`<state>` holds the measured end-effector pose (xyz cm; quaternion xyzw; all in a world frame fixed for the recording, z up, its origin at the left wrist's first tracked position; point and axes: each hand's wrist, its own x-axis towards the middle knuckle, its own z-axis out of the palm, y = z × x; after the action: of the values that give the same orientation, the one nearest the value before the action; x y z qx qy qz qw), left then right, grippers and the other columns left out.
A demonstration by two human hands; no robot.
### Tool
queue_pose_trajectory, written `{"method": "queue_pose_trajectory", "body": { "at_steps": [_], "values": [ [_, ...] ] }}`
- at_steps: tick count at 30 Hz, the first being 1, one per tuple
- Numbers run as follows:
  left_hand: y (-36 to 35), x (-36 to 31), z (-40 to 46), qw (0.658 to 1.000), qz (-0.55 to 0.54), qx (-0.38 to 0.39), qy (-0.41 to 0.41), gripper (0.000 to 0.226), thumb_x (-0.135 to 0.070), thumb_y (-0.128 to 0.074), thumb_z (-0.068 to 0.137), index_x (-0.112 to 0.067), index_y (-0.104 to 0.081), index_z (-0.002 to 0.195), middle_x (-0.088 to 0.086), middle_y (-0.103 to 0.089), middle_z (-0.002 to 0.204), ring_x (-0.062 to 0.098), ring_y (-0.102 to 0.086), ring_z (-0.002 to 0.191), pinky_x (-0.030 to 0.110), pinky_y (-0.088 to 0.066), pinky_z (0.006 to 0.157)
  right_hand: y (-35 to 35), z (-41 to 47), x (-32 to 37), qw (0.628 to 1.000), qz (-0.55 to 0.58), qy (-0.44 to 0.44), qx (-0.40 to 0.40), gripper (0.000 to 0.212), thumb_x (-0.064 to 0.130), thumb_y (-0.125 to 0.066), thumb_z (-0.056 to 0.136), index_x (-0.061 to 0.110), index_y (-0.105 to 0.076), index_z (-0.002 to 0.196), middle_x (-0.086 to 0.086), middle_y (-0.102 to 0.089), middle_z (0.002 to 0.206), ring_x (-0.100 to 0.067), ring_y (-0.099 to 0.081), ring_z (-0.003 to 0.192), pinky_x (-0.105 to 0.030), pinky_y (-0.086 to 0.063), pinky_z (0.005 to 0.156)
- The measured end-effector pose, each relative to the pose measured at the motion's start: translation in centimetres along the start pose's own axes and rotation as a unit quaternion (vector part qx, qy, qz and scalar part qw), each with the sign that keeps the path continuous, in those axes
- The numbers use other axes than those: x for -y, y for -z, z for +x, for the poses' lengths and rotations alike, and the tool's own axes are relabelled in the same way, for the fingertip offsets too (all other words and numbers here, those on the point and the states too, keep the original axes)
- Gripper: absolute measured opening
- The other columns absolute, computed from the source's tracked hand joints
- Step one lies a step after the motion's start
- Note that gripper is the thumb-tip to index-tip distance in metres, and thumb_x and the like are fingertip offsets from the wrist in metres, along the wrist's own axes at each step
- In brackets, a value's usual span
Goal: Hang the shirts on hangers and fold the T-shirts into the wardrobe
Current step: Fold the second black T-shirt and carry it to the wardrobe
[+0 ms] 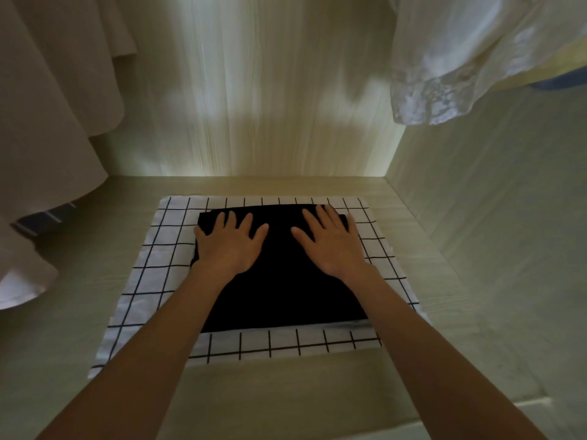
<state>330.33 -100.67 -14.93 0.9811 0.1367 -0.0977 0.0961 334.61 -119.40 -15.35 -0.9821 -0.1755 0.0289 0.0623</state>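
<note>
Your two forearms enter from the bottom edge, so your elbows are cut off. They reach over the front of the wardrobe shelf (95, 281) and cover part of the white checked T-shirt (286, 344) that lies folded flat on it. On top of this one lies the folded black T-shirt (286, 293); it is so dark that you cannot make out its folds.

Your left hand (228, 246) lies flat on the left part of the black T-shirt, with the fingers (246, 222) straight and spread, gripping nothing. Your right hand (333, 246) lies flat on the right part in the same way, its fingers (309, 220) spread, and the outer ones reach the far right corner of the black cloth.

Farther back, pale hanging clothes (47, 122) at the left hide that side of the wardrobe. At the upper right, a white lace-edged garment (444, 74) hangs down, cut off by the frame.
</note>
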Motion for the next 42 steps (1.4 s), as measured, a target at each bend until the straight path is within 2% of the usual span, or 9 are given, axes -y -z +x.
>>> {"method": "queue_pose_trajectory", "body": {
  "at_steps": [6,13,16,21,24,28,35,38,42],
  "values": [
    [1.7,3.4,0.8,0.997,-0.051,0.015,0.059,0.062,-0.056,-0.012,0.102,-0.026,-0.017,0.156,0.007,-0.010,0.164,0.026,-0.005,0.150,0.063,-0.001,0.116,1.4,-0.6,-3.4,0.995,0.047,-0.064,0.053,0.071,0.064,-0.016,0.099,0.030,0.002,0.157,-0.006,0.008,0.165,-0.024,0.010,0.152,-0.051,0.006,0.121],
    [2.9,-1.8,-4.4,0.972,-0.004,-0.215,-0.094,0.046,-0.037,-0.031,0.103,-0.020,-0.043,0.143,0.005,-0.035,0.154,0.023,-0.015,0.148,0.058,-0.004,0.117,3.9,-2.9,4.2,0.992,0.040,0.016,-0.115,0.053,0.038,-0.023,0.107,0.020,-0.017,0.157,-0.012,-0.003,0.165,-0.032,0.005,0.152,-0.051,0.002,0.120],
    [0.4,-2.7,-5.2,0.980,0.054,-0.165,-0.101,0.050,-0.037,-0.032,0.103,-0.024,-0.030,0.151,0.003,-0.028,0.159,0.023,-0.013,0.149,0.057,-0.003,0.118,1.0,-3.8,6.5,0.995,0.011,0.065,-0.074,0.052,0.032,-0.026,0.106,0.022,-0.016,0.157,-0.009,-0.003,0.165,-0.026,0.004,0.152,-0.051,0.002,0.121],
    [-1.9,0.8,-5.3,0.992,-0.015,-0.124,-0.026,0.058,-0.053,-0.015,0.102,-0.031,-0.010,0.156,0.000,-0.005,0.164,0.021,0.000,0.151,0.050,-0.015,0.118,-1.8,-5.2,4.4,0.997,-0.008,0.044,-0.061,0.082,0.058,0.015,0.084,0.032,-0.011,0.157,-0.003,-0.006,0.166,-0.020,0.001,0.153,-0.045,0.006,0.122],
    [-1.6,3.7,-5.3,0.987,-0.136,-0.079,-0.017,0.057,-0.052,-0.017,0.103,-0.033,-0.010,0.156,-0.002,-0.005,0.164,0.020,-0.007,0.151,0.050,-0.022,0.117,-1.3,-5.6,2.0,0.999,-0.015,0.023,-0.046,0.066,0.060,0.002,0.097,0.032,-0.003,0.157,0.000,0.002,0.166,-0.017,0.008,0.152,-0.043,0.010,0.121],
    [-1.2,6.1,-5.1,0.988,-0.152,-0.030,-0.002,0.054,-0.049,-0.014,0.103,-0.035,-0.008,0.155,-0.003,-0.006,0.164,0.020,-0.003,0.151,0.056,-0.005,0.119,-0.5,-5.9,-0.9,0.999,0.022,-0.022,-0.008,0.060,0.054,-0.010,0.103,0.030,0.000,0.157,0.005,0.011,0.165,-0.014,0.017,0.150,-0.045,0.009,0.121],
    [1.3,2.0,-5.4,0.975,-0.010,-0.197,-0.106,0.051,-0.033,-0.027,0.105,-0.022,-0.023,0.154,0.002,-0.016,0.163,0.024,-0.003,0.151,0.052,-0.003,0.118,1.3,-3.8,1.3,0.996,-0.025,0.028,-0.081,0.054,0.042,-0.018,0.107,0.023,-0.015,0.157,-0.005,-0.005,0.166,-0.023,0.009,0.152,-0.047,0.006,0.121],
    [1.1,-1.2,-4.0,0.977,0.007,-0.139,-0.161,0.052,-0.034,-0.026,0.106,-0.023,-0.017,0.155,0.000,-0.016,0.163,0.021,-0.006,0.151,0.050,-0.005,0.119,1.5,-1.5,3.6,0.996,-0.015,0.073,-0.042,0.052,0.039,-0.019,0.107,0.024,-0.018,0.157,-0.005,-0.010,0.165,-0.022,0.002,0.152,-0.049,0.005,0.120],
    [0.0,-2.0,-0.7,0.995,0.038,-0.033,-0.090,0.056,-0.042,-0.012,0.105,-0.023,-0.003,0.157,0.001,-0.004,0.165,0.021,-0.003,0.151,0.048,-0.001,0.120,0.4,1.2,3.8,0.998,-0.015,0.059,0.026,0.052,0.041,-0.014,0.107,0.027,-0.016,0.157,-0.003,-0.010,0.165,-0.020,0.001,0.152,-0.047,0.008,0.120]
  ]
}}
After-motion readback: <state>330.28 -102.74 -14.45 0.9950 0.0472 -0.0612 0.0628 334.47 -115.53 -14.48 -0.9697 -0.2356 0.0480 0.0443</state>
